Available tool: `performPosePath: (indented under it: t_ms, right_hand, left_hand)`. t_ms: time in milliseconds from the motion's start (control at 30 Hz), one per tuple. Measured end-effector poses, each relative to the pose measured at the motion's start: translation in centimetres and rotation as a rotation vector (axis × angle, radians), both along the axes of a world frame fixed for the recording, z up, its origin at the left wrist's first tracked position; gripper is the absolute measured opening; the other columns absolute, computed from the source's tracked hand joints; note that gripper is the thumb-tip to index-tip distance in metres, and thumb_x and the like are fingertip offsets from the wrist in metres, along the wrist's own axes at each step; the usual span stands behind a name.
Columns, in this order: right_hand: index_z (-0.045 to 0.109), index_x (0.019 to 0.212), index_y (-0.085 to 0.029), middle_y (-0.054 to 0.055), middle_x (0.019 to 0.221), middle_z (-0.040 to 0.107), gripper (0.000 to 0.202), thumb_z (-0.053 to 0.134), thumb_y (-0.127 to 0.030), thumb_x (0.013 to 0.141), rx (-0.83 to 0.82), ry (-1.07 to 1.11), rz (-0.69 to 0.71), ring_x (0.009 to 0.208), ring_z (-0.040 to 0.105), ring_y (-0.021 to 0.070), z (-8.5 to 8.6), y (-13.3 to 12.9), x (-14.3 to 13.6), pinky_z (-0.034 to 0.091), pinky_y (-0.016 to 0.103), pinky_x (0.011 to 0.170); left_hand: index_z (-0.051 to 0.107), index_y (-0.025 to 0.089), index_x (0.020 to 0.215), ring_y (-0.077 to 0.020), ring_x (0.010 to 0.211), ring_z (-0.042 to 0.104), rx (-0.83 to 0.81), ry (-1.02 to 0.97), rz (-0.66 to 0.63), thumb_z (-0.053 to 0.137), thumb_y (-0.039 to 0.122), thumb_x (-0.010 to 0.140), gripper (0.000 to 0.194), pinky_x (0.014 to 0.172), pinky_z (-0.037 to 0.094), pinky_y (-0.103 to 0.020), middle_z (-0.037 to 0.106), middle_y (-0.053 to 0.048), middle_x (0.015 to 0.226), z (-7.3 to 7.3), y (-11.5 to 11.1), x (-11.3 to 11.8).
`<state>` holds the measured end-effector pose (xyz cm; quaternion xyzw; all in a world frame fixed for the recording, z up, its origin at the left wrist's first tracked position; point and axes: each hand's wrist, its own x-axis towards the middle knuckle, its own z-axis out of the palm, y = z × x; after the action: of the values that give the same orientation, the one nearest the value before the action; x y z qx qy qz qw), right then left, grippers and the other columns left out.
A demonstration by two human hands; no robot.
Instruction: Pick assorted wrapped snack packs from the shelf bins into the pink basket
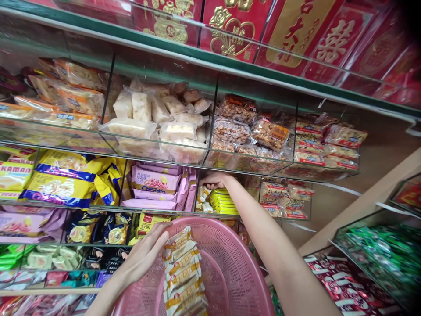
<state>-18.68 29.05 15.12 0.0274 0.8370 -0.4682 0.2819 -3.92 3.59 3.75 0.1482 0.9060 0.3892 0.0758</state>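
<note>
My left hand [146,250] grips the near-left rim of a pink plastic basket [245,259]. Inside the basket lies a row of snack bars [184,276] in white-and-gold wrappers. My right hand [215,179] reaches into a clear shelf compartment, its fingers curled down at white-and-gold wrapped packets [204,197]; what is between the fingertips is hidden. Beside these packets, in the same compartment, is a stack of bright yellow-green packets [224,201]. Purple cookie packs [156,182] fill the compartment to the left.
Above my right hand, a clear-fronted shelf holds white wrapped blocks [141,107] and nut bars [232,127]. Red gift envelopes [226,30] line the top shelf. Bins of green-wrapped candy [378,245] and dark red packets [348,281] stand at right. Yellow packs [59,188] sit at left.
</note>
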Motion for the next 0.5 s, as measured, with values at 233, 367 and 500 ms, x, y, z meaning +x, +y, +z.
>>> performPosePath:
  t_ms: [233, 367, 500]
  right_hand:
    - [0.054, 0.068, -0.013, -0.009, 0.044, 0.049, 0.02, 0.073, -0.02, 0.071, -0.175, 0.064, -0.036, 0.035, 0.039, -0.0002, 0.2, 1.4, 1.5, 0.029, 0.006, 0.03]
    - [0.056, 0.071, -0.014, -0.008, 0.047, 0.05, 0.015, 0.071, -0.017, 0.072, -0.268, 0.118, -0.109, 0.036, 0.039, 0.0001, 0.2, 2.0, 1.9, 0.028, 0.007, 0.03]
    - [0.057, 0.07, -0.013, -0.007, 0.049, 0.05, 0.011, 0.066, -0.018, 0.075, -0.363, 0.188, -0.215, 0.037, 0.035, 0.0002, 0.6, 3.1, 2.6, 0.024, 0.008, 0.029]
  left_hand:
    - [0.041, 0.027, 0.135, -0.025, 0.137, 0.025, -0.046, -0.033, 0.025, 0.024, 0.059, 0.085, 0.062, 0.112, 0.018, -0.05, 0.039, -0.005, 0.145, -0.3, 0.0, -0.3]
    - [0.042, 0.029, 0.133, -0.0231, 0.137, 0.027, -0.029, -0.009, -0.018, 0.023, 0.059, 0.086, 0.059, 0.112, 0.019, -0.048, 0.04, -0.003, 0.144, 0.0, 0.2, -0.3]
    - [0.044, 0.029, 0.13, -0.0219, 0.131, 0.037, -0.012, 0.006, -0.036, 0.023, 0.057, 0.086, 0.056, 0.111, 0.024, -0.045, 0.045, -0.003, 0.14, 0.8, 0.4, 0.0]
